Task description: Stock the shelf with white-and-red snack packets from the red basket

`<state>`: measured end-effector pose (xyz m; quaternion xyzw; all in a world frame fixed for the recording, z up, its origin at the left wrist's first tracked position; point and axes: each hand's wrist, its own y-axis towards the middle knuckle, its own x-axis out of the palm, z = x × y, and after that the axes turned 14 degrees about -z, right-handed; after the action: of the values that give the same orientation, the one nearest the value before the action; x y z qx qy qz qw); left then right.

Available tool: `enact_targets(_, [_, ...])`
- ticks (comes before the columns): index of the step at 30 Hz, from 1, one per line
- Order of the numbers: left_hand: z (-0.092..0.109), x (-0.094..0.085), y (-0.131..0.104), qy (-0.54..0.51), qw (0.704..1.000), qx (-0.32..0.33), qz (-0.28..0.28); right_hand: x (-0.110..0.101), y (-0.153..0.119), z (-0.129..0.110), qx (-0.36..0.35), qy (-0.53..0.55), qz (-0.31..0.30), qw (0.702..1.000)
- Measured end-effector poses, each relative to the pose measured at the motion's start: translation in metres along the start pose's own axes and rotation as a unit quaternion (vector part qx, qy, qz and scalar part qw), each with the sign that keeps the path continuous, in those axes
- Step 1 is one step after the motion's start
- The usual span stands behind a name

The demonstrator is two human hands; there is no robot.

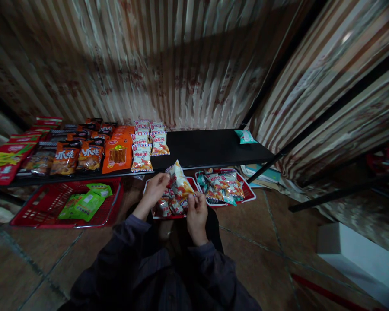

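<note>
Between my two hands a white and orange snack bag point(180, 183) is held tilted in front of the shelf. My left hand point(157, 188) pinches its upper left edge, and my right hand point(197, 214) grips its lower right corner. Below the bag stands a red basket point(194, 183) with several similar packets in it. On the black shelf point(207, 147), just beyond my left hand, matching snack bags point(141, 157) lie in two overlapping rows.
Left on the shelf are orange packets point(118, 151), dark orange bags point(65, 159) and red bags point(9, 157). A teal packet point(246, 137) lies at its right end. Below are a red basket point(39, 211) with green packets point(86, 205) and another filled basket point(251, 196). Black posts point(346, 190) stand right.
</note>
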<state>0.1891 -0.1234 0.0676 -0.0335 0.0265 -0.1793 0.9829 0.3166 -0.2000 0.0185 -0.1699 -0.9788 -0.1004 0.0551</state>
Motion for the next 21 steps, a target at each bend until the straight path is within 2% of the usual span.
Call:
enact_targets(2, [-0.001, 0.008, -0.004, -0.084, 0.996, -0.008, -0.032, 0.001, -0.004, -0.003, -0.036, -0.079, -0.038, 0.995])
enact_targets(4, [-0.001, 0.014, -0.007, -0.119, 0.992, -0.012, -0.03, 0.001, -0.007, -0.005, -0.076, -0.153, -0.085, 0.982])
enact_targets(7, [-0.001, 0.018, -0.008, -0.143, 0.989, -0.016, -0.039, 0.002, -0.011, -0.006, -0.151, -0.255, -0.144, 0.944])
enact_targets(9, [-0.003, 0.019, -0.007, -0.171, 0.984, 0.004, -0.058, 0.002, -0.012, -0.005, -0.195, -0.31, -0.172, 0.914])
enact_targets(13, [-0.01, 0.018, -0.005, -0.215, 0.975, 0.026, -0.046, 0.005, -0.013, -0.002, -0.237, -0.371, -0.198, 0.876])
enact_targets(18, [-0.012, 0.016, -0.007, -0.243, 0.969, 0.029, -0.03, 0.006, -0.017, -0.005, -0.243, -0.378, -0.23, 0.863])
enact_targets(21, [-0.015, 0.013, -0.009, -0.263, 0.965, 0.018, -0.021, 0.003, -0.016, -0.008, -0.229, -0.323, -0.242, 0.886])
